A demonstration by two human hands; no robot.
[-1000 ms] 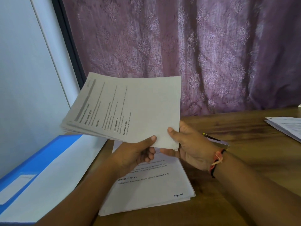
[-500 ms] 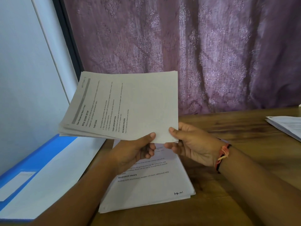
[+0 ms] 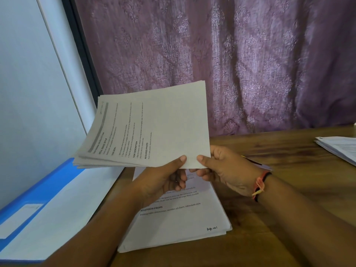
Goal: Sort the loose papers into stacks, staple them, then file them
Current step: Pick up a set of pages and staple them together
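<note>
Matt printed paper sheaf (image 3: pixel 154 130) — grained wooden table (image 3: pixel 279 189), smooth glossy blue plastic folder (image 3: pixel 36 191), embossed purple cloth curtain (image 3: pixel 231 64)

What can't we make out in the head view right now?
held sheaf: small print blurred.
table stack: top hidden by sheaf, left hand, right hand.
far papers: cut by right edge.
blue folder: cut by left edge.
thin object: mostly behind right hand.

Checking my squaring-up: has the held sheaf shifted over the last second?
Yes: the held sheaf tilted, its left end dipping toward the blue folder.
</note>
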